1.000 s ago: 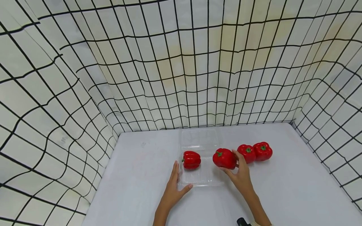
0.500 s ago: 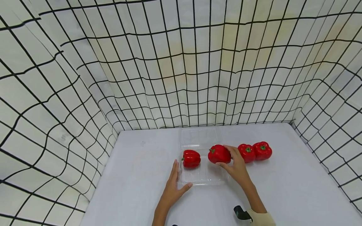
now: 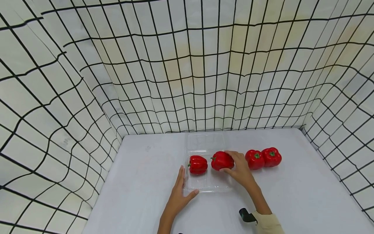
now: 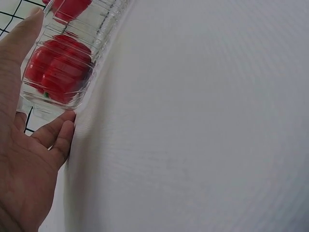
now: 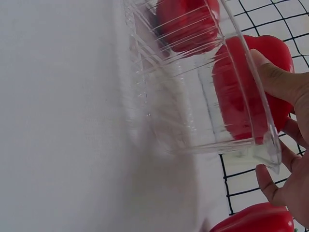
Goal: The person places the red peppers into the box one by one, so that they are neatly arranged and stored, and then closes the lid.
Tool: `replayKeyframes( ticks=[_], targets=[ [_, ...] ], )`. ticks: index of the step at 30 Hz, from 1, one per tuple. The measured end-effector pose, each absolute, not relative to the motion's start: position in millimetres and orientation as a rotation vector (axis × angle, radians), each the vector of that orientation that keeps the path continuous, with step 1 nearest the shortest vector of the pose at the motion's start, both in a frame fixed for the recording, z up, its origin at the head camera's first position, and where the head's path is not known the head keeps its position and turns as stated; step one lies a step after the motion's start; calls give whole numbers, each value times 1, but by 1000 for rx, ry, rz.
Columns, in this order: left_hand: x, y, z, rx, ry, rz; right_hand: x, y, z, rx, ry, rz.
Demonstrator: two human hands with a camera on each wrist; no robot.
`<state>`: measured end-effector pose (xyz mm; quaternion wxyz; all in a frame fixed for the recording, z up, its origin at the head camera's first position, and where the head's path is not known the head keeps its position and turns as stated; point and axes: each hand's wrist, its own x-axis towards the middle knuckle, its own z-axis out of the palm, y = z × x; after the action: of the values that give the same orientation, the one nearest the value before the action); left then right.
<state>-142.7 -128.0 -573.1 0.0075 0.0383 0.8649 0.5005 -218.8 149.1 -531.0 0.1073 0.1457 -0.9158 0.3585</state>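
A clear plastic clamshell container [image 3: 204, 186] lies with its lid [image 3: 205, 141] folded back. One red bell pepper [image 3: 198, 164] rests on its side in the left part of the tray, stem to the left. My right hand [image 3: 241, 169] grips a second red bell pepper [image 3: 222, 161] between thumb and fingers, over the tray's right part; the right wrist view shows this held pepper [image 5: 256, 92] partly above the rim. My left hand [image 3: 177, 196] rests along the container's left side, fingers straight and thumb spread; in the left wrist view its fingertips [image 4: 67, 116] touch the container's edge.
Two more red bell peppers, a nearer one [image 3: 255, 159] and a farther one [image 3: 271, 157], stand side by side right of the container, stems up. White cloth [image 3: 140, 182] covers the table. Black netting [image 3: 204, 81] over white sheeting borders the back and sides.
My right hand has carried its pepper leftward, from the container's right edge to over the tray, closer to the first pepper. The left hand has stayed in place.
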Motion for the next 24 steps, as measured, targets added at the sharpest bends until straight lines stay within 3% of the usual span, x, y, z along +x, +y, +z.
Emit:
replayKeyframes(
  ticks=[24],
  targets=[
    [-143,-128,-575,145,2730,1556,-225,134,-538,411,-2811,734]
  ],
)
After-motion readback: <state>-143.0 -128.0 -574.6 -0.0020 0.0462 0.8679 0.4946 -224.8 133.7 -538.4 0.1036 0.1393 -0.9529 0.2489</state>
